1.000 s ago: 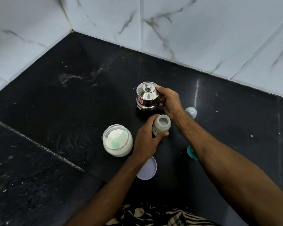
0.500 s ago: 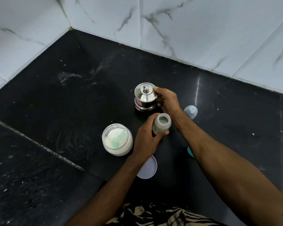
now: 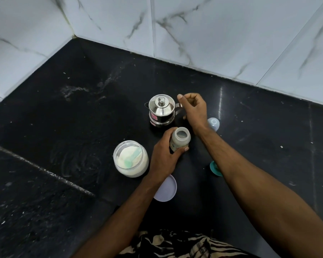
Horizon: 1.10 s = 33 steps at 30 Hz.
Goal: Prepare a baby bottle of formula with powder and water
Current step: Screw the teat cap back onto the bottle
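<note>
My left hand (image 3: 163, 159) is wrapped around an open baby bottle (image 3: 181, 139) that stands upright on the black counter (image 3: 78, 116). Just behind it stands a small steel kettle (image 3: 161, 110) with its lid on. My right hand (image 3: 195, 108) is at the kettle's handle, fingers curled and thumb lifted above it; I cannot tell whether it grips the handle. Left of the bottle an open glass jar (image 3: 124, 171) holds white powder, with a pale green scoop (image 3: 133, 158) lying in it.
A white jar lid (image 3: 167, 191) lies flat under my left forearm. A clear bottle cap (image 3: 214, 123) and a teal nipple ring (image 3: 215, 169) sit to the right, partly behind my right arm. Marble-tiled walls close the corner behind.
My right thumb has lifted off the top of the kettle handle and the hand has loosened. The kettle stays on the counter and the left hand keeps the bottle still.
</note>
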Available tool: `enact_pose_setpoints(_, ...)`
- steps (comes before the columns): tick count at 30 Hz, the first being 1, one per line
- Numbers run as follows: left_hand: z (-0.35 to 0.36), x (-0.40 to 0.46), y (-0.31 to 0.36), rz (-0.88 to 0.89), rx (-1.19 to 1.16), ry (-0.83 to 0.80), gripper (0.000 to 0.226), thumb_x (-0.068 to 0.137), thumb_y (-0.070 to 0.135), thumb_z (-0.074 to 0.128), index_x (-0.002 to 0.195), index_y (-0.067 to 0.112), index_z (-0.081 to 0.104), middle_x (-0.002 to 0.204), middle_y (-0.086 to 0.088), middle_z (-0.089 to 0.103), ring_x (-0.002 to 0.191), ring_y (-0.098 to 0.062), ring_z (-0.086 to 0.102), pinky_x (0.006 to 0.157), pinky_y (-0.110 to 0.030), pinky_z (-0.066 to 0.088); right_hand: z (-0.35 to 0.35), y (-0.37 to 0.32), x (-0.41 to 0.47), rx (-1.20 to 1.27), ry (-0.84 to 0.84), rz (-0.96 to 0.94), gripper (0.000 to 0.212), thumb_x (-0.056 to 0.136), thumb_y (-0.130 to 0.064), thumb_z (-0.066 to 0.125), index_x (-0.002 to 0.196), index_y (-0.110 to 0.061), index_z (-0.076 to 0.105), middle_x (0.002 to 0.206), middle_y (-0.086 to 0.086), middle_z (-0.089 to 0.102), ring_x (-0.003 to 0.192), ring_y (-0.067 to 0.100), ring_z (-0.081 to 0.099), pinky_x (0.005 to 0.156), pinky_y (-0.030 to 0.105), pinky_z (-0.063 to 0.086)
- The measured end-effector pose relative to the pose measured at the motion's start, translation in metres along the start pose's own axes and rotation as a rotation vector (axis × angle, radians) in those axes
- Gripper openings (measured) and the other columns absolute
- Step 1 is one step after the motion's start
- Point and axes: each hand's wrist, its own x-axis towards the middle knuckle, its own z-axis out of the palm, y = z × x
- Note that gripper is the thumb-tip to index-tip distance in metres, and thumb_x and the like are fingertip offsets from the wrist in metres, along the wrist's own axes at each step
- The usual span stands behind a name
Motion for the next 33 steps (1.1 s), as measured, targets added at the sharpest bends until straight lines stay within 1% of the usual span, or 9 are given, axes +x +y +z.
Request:
enact_pose_setpoints(2,0.000,0.000,0.000,0.001,-0.003,-0.002,0.057,0.078,0.026,0.077,0.128,0.028,0.050,0.123,0.015,0.061,0.116,0.002,0.055,0.100,-0.029,0.046,-0.013,-0.010,-0.006,-0.023,0.073,-0.051,0.016,0.090,-0.030,0.068,0.091,-0.015,0.061,0.084,0.002,0.063,0.065,0.003,0.056,0.046,0.023,0.047)
enact_pose_setpoints(6,0.000,0.000,-0.002,-0.003,-0.014,-0.001,0.057,0.078,0.024,0.077,0.128,0.026,0.050,0.122,0.014,0.061,0.115,0.000,0.056,0.100,-0.031,0.047,-0.049,-0.018,-0.035,-0.145,0.055,-0.112,0.013,0.092,-0.026,0.066,0.091,-0.014,0.062,0.093,0.014,0.067,0.068,0.010,0.057,0.046,0.023,0.048)
enact_pose_setpoints(12,0.001,0.001,-0.005,-0.009,0.000,-0.008,0.060,0.077,0.022,0.079,0.129,0.024,0.050,0.123,0.011,0.062,0.115,-0.004,0.058,0.100,-0.036,0.048,-0.097,-0.005,-0.090,-0.345,-0.054,-0.140,0.007,0.088,-0.014,0.068,0.095,-0.015,0.065,0.089,-0.002,0.066,0.073,0.007,0.057,0.068,0.017,0.048)
enact_pose_setpoints(15,0.001,0.002,-0.008,-0.013,-0.001,-0.015,0.059,0.077,0.024,0.079,0.129,0.023,0.050,0.123,0.010,0.063,0.115,-0.005,0.058,0.099,-0.039,0.048,-0.119,0.002,-0.108,-0.466,-0.170,-0.140,0.028,0.083,-0.001,0.065,0.106,-0.016,0.064,0.103,-0.001,0.066,0.093,0.011,0.062,0.087,0.020,0.050)
enact_pose_setpoints(17,0.002,0.002,-0.008,-0.013,-0.001,-0.021,0.059,0.077,0.024,0.078,0.129,0.023,0.050,0.122,0.011,0.063,0.114,-0.005,0.058,0.099,-0.039,0.049,-0.133,0.005,-0.118,-0.594,-0.266,-0.104,0.041,0.079,-0.001,0.064,0.114,-0.022,0.060,0.117,-0.007,0.061,0.109,0.006,0.057,0.100,0.023,0.045)
enact_pose_setpoints(20,0.001,0.003,-0.010,-0.011,-0.003,-0.027,0.059,0.076,0.026,0.078,0.128,0.024,0.050,0.121,0.011,0.063,0.113,-0.005,0.059,0.099,-0.039,0.049,-0.151,0.006,-0.127,-0.810,-0.472,-0.051,0.059,0.078,-0.007,0.068,0.130,-0.029,0.052,0.136,-0.013,0.048,0.127,0.005,0.043,0.109,0.027,0.036)
enact_pose_setpoints(23,0.001,0.004,-0.012,-0.022,0.005,-0.035,0.061,0.076,0.024,0.079,0.129,0.025,0.050,0.123,0.010,0.062,0.115,-0.006,0.058,0.100,-0.039,0.048,-0.160,0.007,-0.130,-0.954,-0.632,-0.009,0.081,0.075,-0.003,0.069,0.145,-0.029,0.040,0.150,-0.011,0.036,0.137,0.008,0.030,0.111,0.025,0.027)
enact_pose_setpoints(27,0.001,0.006,-0.013,-0.038,0.015,-0.045,0.062,0.076,0.023,0.080,0.130,0.025,0.049,0.126,0.008,0.061,0.117,-0.009,0.057,0.101,-0.040,0.047,-0.161,0.011,-0.127,-1.062,-0.658,-0.066,0.075,0.078,0.001,0.068,0.143,-0.026,0.043,0.145,-0.006,0.046,0.134,0.014,0.040,0.111,0.029,0.034)
enact_pose_setpoints(33,0.001,0.005,-0.010,-0.031,0.019,-0.043,0.060,0.077,0.020,0.079,0.128,0.027,0.049,0.122,0.011,0.061,0.114,-0.007,0.058,0.101,-0.037,0.048,-0.159,0.005,-0.122,-0.997,-0.606,-0.157,0.049,0.079,-0.010,0.074,0.123,-0.027,0.058,0.115,-0.012,0.063,0.105,0.011,0.059,0.092,0.037,0.050)
